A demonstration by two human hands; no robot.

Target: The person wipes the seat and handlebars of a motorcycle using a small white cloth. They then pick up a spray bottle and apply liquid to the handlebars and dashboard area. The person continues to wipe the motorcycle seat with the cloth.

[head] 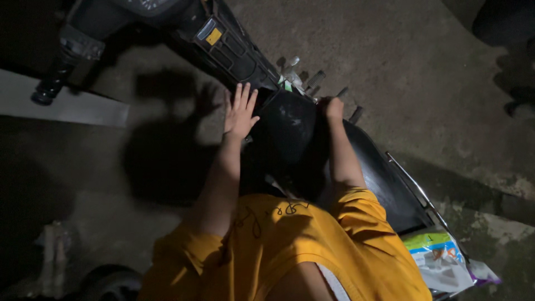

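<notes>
left fingers (243,97) splayed flat against dark scooter body (290,125); right hand (333,107) fisted at its edge

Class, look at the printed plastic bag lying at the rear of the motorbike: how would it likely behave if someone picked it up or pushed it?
The printed plastic bag looks thin and creased, so it would probably flop rather than hold shape. Its glossy surface suggests it may be slippery. It lies fairly flat on the rear rack, so it seems light and unlikely to roll, though it might slide off.
</notes>
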